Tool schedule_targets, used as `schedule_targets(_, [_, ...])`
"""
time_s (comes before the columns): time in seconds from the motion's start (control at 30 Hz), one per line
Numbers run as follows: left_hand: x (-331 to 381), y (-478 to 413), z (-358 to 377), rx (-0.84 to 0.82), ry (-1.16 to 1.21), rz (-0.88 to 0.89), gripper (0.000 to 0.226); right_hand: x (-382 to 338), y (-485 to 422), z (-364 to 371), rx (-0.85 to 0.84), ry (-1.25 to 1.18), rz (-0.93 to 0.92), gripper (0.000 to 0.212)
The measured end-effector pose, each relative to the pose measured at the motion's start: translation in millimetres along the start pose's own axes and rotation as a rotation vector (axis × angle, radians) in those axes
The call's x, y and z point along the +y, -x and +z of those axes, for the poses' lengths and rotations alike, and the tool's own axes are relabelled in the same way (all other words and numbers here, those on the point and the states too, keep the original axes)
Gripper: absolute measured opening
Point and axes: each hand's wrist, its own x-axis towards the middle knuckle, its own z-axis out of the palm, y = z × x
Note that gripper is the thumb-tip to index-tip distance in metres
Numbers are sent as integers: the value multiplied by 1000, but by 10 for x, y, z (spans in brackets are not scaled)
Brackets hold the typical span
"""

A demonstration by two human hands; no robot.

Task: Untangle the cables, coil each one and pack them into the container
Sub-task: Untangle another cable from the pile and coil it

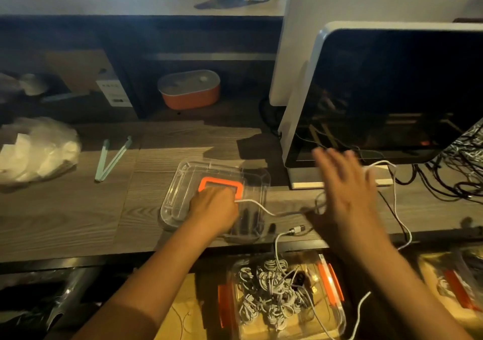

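Observation:
A clear plastic lid with an orange seal ring (180, 183) lies on the desk in the middle. My left hand (213, 209) rests on it, fingers curled round the end of a white cable (257, 205). That cable runs right across the desk, under my right hand (345, 188), loops by the monitor foot and drops off the desk edge. My right hand hovers blurred above it with fingers spread, holding nothing. Its USB plug (298, 229) lies near the desk edge. Below the desk, a clear container with orange clips (333, 286) holds several coiled white cables (269, 292).
A monitor (392, 99) stands at the right with a tangle of dark cables (460, 172) beside it. Crumpled plastic bags (39, 151) and a green clip (109, 159) lie at the left. An orange lidded box (189, 90) sits on the back shelf. Another container (449, 282) is at lower right.

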Motion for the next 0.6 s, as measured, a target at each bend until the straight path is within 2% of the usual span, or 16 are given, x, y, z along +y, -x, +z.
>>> schedule_targets(0.07, [21,7,62,-41,86,13,27,-151,93,129,-116,137,-162,91])
schedule_targets(0.1, [31,15,75,-58,150,16,31,-195,128,205,-212,139,-185,75])
schedule_targets(0.17, [24,22,31,-122,429,-10,34,-153,134,308,-374,6,-135,34])
schedule_targets(0.2, [14,45,-23,-182,661,-30,34,-111,120,314,-421,-104,-69,29])
schedule_targets(0.3, [-10,207,-183,-411,1384,5,40,-4,65,296,-379,-420,136,44])
schedule_targets(0.4, [28,298,-188,-556,1861,217,40,-13,14,315,-366,-510,174,44])
schedule_targets(0.47, [114,291,-178,-507,2033,336,39,-75,-31,355,-426,-536,180,42])
schedule_targets(0.5, [173,277,-185,-448,2107,334,33,-108,-38,384,-475,-540,183,43])
schedule_targets(0.53, [247,259,-210,-387,2178,296,29,-146,-31,405,-525,-541,178,45])
schedule_targets(0.6, [357,216,-245,-240,2250,187,40,-246,14,459,-615,-541,157,51])
